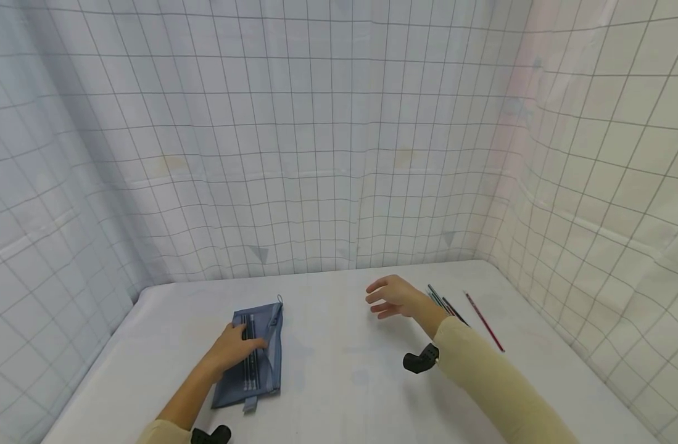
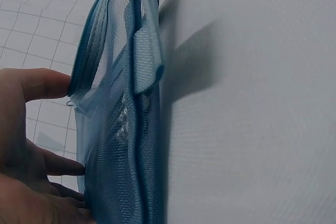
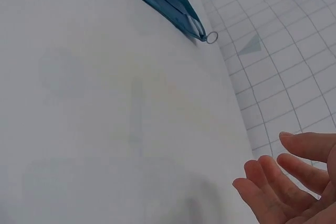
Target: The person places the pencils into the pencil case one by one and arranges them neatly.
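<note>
A blue mesh zip pouch (image 1: pixel 273 354) lies on the left of the table, and several slim pencils (image 1: pixel 252 370) show at it, apparently through the mesh. My left hand (image 1: pixel 234 349) rests on the pouch with thumb and fingers spread. In the left wrist view the fingertips touch the pouch (image 2: pixel 118 129) near its zip. My right hand (image 1: pixel 396 297) hovers above the table with nothing in it, its fingers loosely bent and apart. Beyond its wrist lie several dark pencils (image 1: pixel 437 298), partly hidden by the forearm, and one red pencil (image 1: pixel 485 322).
The white-covered table (image 1: pixel 339 382) stands against grid-patterned cloth walls (image 1: pixel 327 154) at the back and both sides. A metal ring (image 3: pixel 212 38) hangs from one end of the pouch. Black wrist devices (image 1: pixel 421 359) are worn on both arms.
</note>
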The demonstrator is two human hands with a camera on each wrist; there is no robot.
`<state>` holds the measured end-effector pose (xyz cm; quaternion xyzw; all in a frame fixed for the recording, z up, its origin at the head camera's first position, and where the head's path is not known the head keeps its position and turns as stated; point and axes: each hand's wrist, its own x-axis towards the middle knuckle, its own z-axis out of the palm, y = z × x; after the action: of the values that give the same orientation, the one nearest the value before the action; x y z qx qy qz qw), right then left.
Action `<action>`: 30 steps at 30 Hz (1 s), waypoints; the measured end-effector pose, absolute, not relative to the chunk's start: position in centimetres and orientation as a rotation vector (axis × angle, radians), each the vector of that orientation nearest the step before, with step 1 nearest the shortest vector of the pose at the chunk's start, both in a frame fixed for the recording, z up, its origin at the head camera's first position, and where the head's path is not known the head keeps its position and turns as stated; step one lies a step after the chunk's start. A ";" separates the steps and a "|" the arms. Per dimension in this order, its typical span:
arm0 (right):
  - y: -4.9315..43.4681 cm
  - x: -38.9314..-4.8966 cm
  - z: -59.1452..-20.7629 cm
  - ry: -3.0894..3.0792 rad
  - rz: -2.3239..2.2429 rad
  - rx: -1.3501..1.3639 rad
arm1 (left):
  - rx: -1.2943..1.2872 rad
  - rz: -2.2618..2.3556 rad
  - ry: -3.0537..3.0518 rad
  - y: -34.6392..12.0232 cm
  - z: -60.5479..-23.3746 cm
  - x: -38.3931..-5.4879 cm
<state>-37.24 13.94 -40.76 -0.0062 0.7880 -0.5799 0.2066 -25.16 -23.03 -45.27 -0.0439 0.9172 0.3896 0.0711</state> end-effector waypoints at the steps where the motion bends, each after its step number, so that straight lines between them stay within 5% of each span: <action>1: 14.3 -37.3 -40.8 2.199 -1.621 -0.012 | -0.134 1.178 2.754 -23.0 -45.3 -25.2; 30: 22.7 -38.0 -40.2 2.284 -1.556 0.007 | -0.173 1.190 2.749 -22.9 -45.4 -25.3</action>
<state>-38.05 22.66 -40.23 0.0024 0.8118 -0.5530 0.1877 -25.26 -22.93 -45.39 -0.0576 0.9139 0.3957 0.0707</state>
